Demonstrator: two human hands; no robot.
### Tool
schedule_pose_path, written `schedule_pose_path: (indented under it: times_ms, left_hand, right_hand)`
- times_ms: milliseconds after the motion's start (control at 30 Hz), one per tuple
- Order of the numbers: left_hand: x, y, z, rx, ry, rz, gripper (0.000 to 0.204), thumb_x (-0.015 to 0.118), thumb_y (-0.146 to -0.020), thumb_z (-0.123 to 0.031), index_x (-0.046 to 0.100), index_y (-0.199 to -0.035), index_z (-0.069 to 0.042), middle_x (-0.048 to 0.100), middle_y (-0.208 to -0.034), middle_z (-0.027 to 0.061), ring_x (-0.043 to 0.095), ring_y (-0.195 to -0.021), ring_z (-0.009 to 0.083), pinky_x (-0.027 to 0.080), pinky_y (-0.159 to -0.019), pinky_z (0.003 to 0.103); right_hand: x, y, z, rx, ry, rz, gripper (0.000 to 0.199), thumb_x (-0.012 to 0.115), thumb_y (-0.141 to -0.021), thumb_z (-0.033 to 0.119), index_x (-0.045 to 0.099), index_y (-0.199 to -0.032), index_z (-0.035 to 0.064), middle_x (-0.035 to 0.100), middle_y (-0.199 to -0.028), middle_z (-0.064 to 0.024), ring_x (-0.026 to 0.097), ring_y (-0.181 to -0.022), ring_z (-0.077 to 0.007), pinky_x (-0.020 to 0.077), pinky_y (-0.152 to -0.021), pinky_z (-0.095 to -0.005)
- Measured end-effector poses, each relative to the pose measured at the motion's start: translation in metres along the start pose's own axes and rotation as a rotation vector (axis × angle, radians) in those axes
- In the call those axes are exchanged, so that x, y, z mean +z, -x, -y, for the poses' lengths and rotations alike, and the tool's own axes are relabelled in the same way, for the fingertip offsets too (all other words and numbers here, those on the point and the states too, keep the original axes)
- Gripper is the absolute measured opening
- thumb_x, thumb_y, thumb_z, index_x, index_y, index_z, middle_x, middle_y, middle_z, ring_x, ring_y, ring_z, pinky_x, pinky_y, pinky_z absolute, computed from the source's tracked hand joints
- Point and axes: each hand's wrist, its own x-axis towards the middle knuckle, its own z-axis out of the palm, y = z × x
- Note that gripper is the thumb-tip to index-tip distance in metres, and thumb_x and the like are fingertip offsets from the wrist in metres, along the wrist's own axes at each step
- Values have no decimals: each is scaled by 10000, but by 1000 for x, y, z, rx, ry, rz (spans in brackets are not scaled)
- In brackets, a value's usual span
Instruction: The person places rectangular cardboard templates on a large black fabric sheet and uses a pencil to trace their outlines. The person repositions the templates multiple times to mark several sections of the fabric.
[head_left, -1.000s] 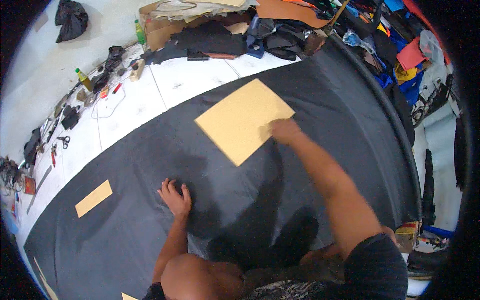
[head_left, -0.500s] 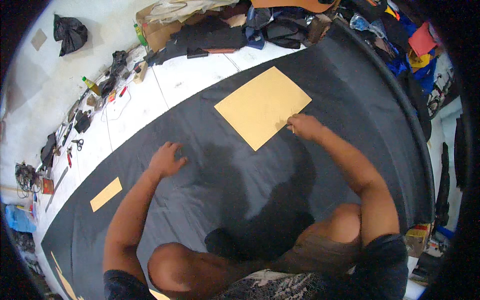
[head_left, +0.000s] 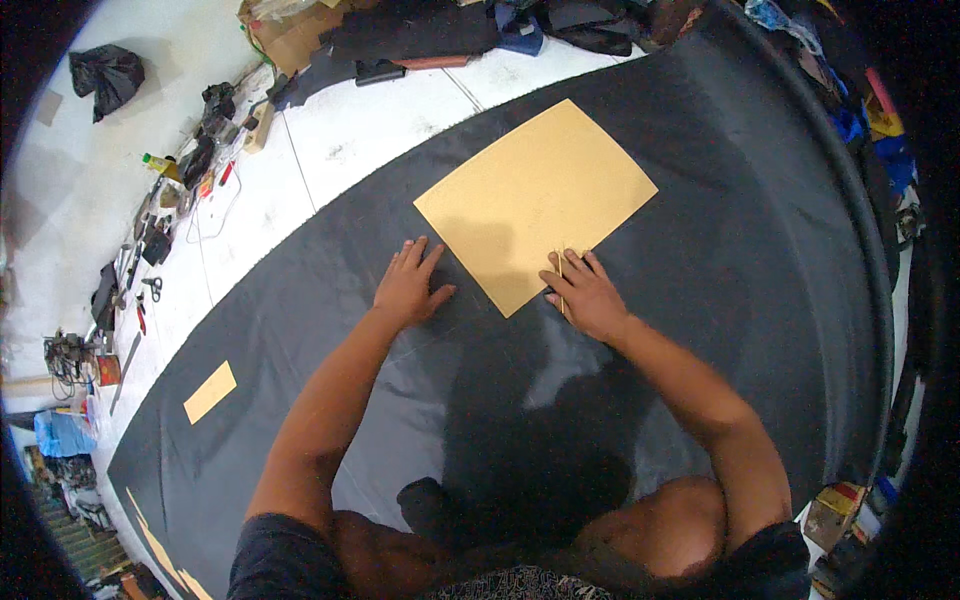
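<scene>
A large tan rectangular sheet [head_left: 540,180], like card, lies flat on a wide spread of black sheet material [head_left: 480,350]. My left hand [head_left: 410,285] rests on the black material just beside the sheet's lower left edge, fingers apart and holding nothing. At the sheet's near right edge, my right hand [head_left: 585,295] presses its fingertips on the tan surface. A thin yellowish pencil-like stick [head_left: 561,270] is held between its fingers; its exact kind is unclear.
A small tan strip [head_left: 210,393] lies on the black material at left. Scissors [head_left: 153,288] and other tools line the white floor [head_left: 330,150] by the wall. Dark material scraps [head_left: 410,35] are heaped at the back. A rolled edge [head_left: 850,170] runs along the right.
My left hand has moved right and forward, close to the tan sheet. My right hand has shifted slightly left and nearer, its fingers now flatter on the sheet. The view has shifted too.
</scene>
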Motion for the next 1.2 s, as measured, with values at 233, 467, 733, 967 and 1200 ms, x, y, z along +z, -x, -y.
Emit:
schedule_pose_path:
  times_ms: [233,467,733,967,1200]
  left_hand:
    - [-10,-32,-13,-167,60,102,876,671,-821,-590,378,-1478,-89,295,-1558,191,253,-1461,376,220,-1178,543]
    - [-2,-42,-5,-107,30,101,1066,708,-716,-698,322,-1516,-109,260,-1585,177,243,-1466,387,219,-1163,585]
    - [-1,-46,-1,-170,34,163,1156,730,-679,-708,264,-1534,-83,205,-1612,152,199,-1493,324,190,-1189,539]
    - [1,-44,4,-150,38,152,1172,732,-675,-709,260,-1531,-63,197,-1609,174,198,-1492,327,193,-1189,536]
    - [0,-46,4,-155,69,159,1170,769,-666,-667,265,-1529,-59,204,-1603,181,209,-1485,346,205,-1184,546]
  right_hand:
    - [-2,-9,24,50,-3,-6,476,570,-954,357,515,-1377,148,427,-1494,-145,392,-1369,-352,334,-1063,-516]
    - [5,-4,21,33,-23,4,511,569,-957,347,471,-1423,164,368,-1542,-133,354,-1404,-342,296,-1098,-533]
    - [9,-3,16,27,-77,47,494,549,-970,340,471,-1425,164,343,-1558,-130,295,-1443,-352,176,-1175,-559]
    - [9,-3,16,3,-51,42,497,547,-970,379,488,-1415,167,338,-1561,-130,243,-1465,-362,123,-1191,-572]
    - [7,-6,16,-3,-70,62,507,551,-966,393,490,-1411,159,336,-1561,-135,233,-1467,-376,119,-1185,-594]
